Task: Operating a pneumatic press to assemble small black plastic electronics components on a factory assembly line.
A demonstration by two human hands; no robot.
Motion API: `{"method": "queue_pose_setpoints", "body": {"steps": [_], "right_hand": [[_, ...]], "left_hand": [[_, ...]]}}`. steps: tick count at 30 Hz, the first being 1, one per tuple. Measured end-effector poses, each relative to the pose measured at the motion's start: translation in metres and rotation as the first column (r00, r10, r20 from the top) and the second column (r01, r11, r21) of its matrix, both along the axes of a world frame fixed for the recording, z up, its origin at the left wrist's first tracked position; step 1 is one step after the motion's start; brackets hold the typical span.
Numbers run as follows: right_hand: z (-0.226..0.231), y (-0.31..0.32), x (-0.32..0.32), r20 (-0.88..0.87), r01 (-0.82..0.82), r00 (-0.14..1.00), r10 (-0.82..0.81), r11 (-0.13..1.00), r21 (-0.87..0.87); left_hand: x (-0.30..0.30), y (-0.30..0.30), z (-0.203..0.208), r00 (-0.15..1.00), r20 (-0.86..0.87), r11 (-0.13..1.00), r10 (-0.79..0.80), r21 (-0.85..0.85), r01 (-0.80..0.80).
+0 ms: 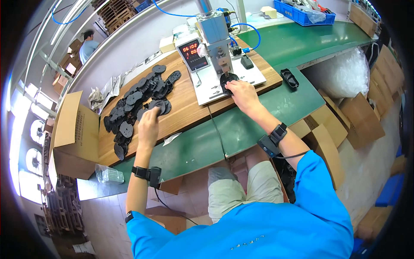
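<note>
Found right hand (245, 96) at the press (213, 31), fingers close together and touching a black part (226, 80) just below its ram (224, 65); could not tell whether pinching it. Found left hand (148, 126) left of the press, fingers bent inward at the press-side edge of a disc pile (133, 97); could not tell whether gripping anything. Recorded display (192, 55) just left of the press, black tray (289, 79) to its right, carton (82, 136) farther left.

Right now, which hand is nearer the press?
Right. The right hand is at the press, by the black part under it; the left hand is farther left, at the pile.
</note>
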State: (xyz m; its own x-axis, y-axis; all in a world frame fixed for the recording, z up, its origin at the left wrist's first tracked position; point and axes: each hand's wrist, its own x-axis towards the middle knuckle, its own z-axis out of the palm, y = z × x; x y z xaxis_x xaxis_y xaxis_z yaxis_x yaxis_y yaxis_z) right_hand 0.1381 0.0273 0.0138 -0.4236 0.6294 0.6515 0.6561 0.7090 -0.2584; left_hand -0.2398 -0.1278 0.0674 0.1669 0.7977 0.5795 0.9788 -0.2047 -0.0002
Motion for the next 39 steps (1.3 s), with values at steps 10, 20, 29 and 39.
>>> {"method": "queue_pose_setpoints", "body": {"steps": [10, 20, 29, 39], "right_hand": [[0.033, -0.032, 0.057, -0.241, 0.031, 0.970, -0.041, 0.998, -0.048], [-0.098, -0.252, 0.214, -0.222, 0.350, 0.904, -0.366, 0.930, -0.108], [-0.258, -0.334, 0.295, 0.136, 0.530, 0.800, -0.585, 0.581, -0.618], [-0.130, -0.237, 0.190, -0.186, 0.398, 0.844, -0.503, 0.820, -0.411]], "left_hand": [[0.173, 0.055, 0.000, 0.958, -0.046, 0.959, -0.283, 0.014, 0.284], [0.231, 0.135, -0.056, 0.960, -0.114, 0.964, -0.255, 0.046, 0.261], [0.239, 0.137, -0.045, 0.975, -0.022, 0.976, -0.220, 0.001, 0.220], [0.246, 0.130, -0.047, 0.959, -0.237, 0.988, -0.153, 0.002, 0.158]]}}
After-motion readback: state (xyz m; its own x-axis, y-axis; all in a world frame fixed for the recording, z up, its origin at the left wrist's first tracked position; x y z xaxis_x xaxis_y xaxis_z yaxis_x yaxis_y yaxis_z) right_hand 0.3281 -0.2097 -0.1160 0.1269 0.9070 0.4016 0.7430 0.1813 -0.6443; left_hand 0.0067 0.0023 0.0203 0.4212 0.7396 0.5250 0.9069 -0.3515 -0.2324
